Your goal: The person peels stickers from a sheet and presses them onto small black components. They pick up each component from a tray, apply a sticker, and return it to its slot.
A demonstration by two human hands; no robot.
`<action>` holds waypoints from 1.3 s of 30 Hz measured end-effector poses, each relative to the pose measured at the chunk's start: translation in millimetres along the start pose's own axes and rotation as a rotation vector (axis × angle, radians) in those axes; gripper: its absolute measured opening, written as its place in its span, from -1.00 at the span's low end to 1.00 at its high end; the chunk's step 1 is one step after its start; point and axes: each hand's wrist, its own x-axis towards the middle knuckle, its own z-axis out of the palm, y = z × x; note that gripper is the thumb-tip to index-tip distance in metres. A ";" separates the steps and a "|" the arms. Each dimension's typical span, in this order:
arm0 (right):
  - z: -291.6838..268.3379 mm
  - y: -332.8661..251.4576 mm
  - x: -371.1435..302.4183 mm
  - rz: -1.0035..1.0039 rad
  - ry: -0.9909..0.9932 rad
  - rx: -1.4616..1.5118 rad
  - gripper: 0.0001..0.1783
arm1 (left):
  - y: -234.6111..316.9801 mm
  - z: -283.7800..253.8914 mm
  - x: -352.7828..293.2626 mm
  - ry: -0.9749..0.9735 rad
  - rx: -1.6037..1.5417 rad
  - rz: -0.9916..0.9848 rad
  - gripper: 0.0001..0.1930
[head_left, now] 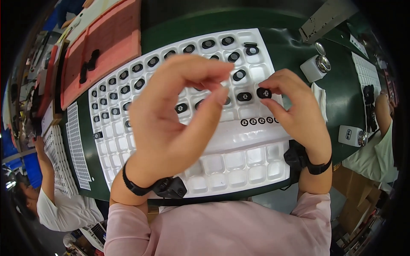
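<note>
My right hand (299, 113) pinches a small black oval piece (264, 93) with a light emblem between thumb and fingers, over the right side of the white compartment tray (239, 138). Raised above the tray's middle, my left hand (166, 115) is curled, with a gap between thumb and forefinger and nothing visible in it. It hides several compartments. A black piece (244, 97) with the same emblem sits left of the held one. Other black oval pieces (239, 75) lie in the upper compartments. Round black emblem stickers (261, 120) form a row on the tray's ridge.
A white bottle with an open metal lid (315, 68) stands on the green table (290, 47) at right; another white bottle (351, 135) is nearer. A red tray (115, 40) lies far left. Beside it are sticker sheets (78, 145). Other people sit left and right.
</note>
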 end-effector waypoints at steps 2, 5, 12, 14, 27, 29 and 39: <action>9.7 4.9 0.7 -0.040 -0.049 -0.092 -0.68 | 5.2 -16.1 3.2 0.034 0.015 0.032 -0.75; 22.4 11.8 5.4 -0.069 -0.101 -0.170 -0.70 | 8.6 -50.9 -3.4 0.097 0.058 0.055 -0.78; 36.5 10.3 18.5 -0.132 -0.227 -0.284 -0.69 | 4.0 -168.5 -60.4 0.223 0.427 -0.032 -0.85; 34.2 8.6 18.0 -0.078 -0.249 -0.398 -0.69 | -2.3 -201.2 -80.2 0.223 0.516 -0.099 -0.85; 36.8 -4.1 23.9 0.007 -0.322 -0.587 -0.74 | -64.1 -272.9 -135.3 -0.290 0.845 -0.279 -0.72; 40.3 -6.4 27.9 -0.045 -0.346 -0.591 -0.75 | -62.8 -273.3 -139.9 -0.303 0.955 -0.274 -0.72; 55.6 -35.5 44.4 -0.037 -0.408 -0.562 -0.77 | -58.7 -274.5 -139.5 -0.262 0.924 -0.313 -0.75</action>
